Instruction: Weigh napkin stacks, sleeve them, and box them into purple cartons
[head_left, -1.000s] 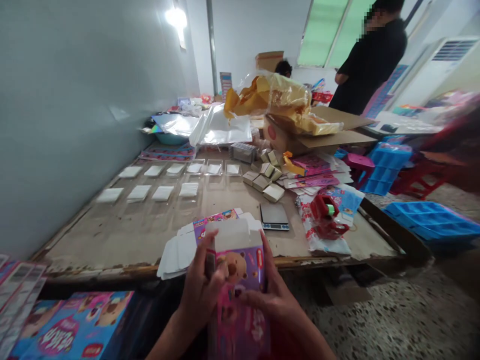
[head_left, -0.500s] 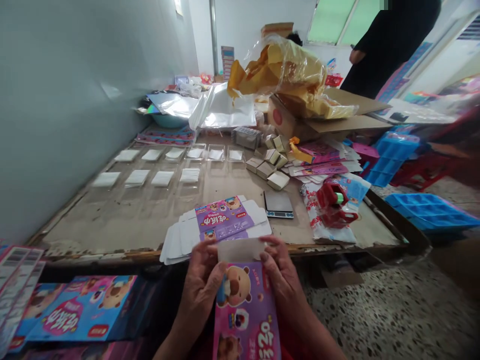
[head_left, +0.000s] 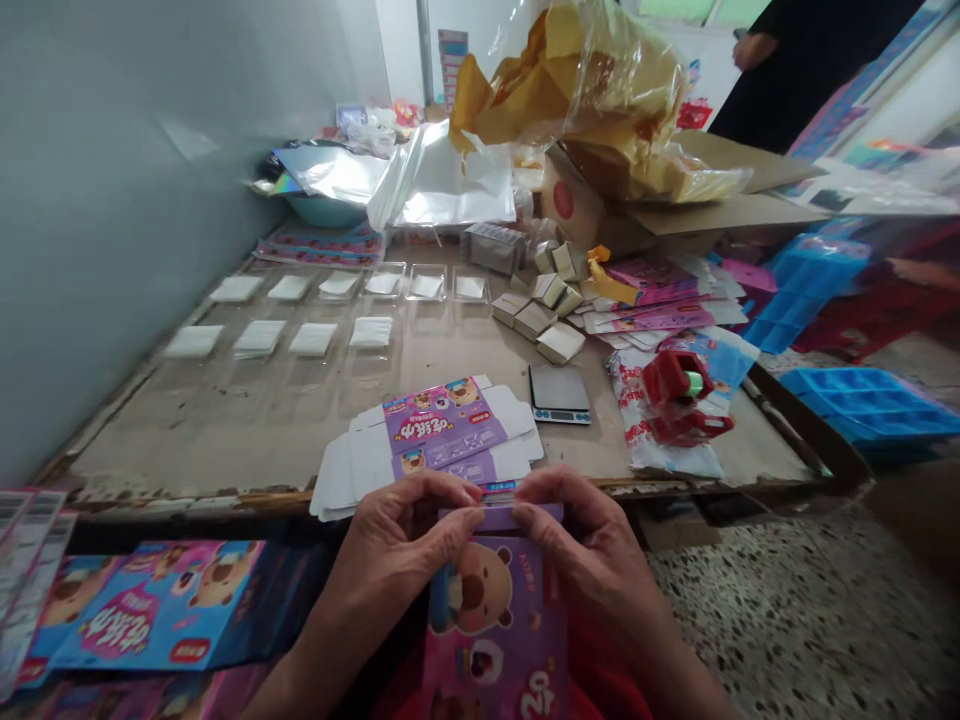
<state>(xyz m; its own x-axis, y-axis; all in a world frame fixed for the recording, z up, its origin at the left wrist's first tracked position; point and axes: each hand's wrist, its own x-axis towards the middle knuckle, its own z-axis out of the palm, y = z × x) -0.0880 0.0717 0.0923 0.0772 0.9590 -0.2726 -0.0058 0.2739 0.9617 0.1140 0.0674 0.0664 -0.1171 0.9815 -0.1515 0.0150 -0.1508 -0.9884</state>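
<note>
A purple and pink carton with a cartoon bear (head_left: 495, 620) stands upright in front of me. My left hand (head_left: 401, 545) grips its upper left corner, fingers curled over the top flap. My right hand (head_left: 581, 550) grips the upper right corner the same way, thumb and fingers pressing the flap down. Just beyond my hands, a stack of flat unfolded cartons (head_left: 431, 445) lies at the near edge of the worn wooden table (head_left: 247, 430).
A small digital scale (head_left: 559, 393), a red tape dispenser (head_left: 679, 395), small beige boxes (head_left: 541, 315) and rows of white packets (head_left: 259, 338) lie on the table. A cardboard box with yellow bags (head_left: 600, 120) stands behind. Blue trays (head_left: 870, 405) sit at right. A person in black (head_left: 810, 60) stands far back.
The white top flap that stood open has been folded down, and both hands have closed over the carton's top. The carton sits lower in view, and the camera has tilted downward.
</note>
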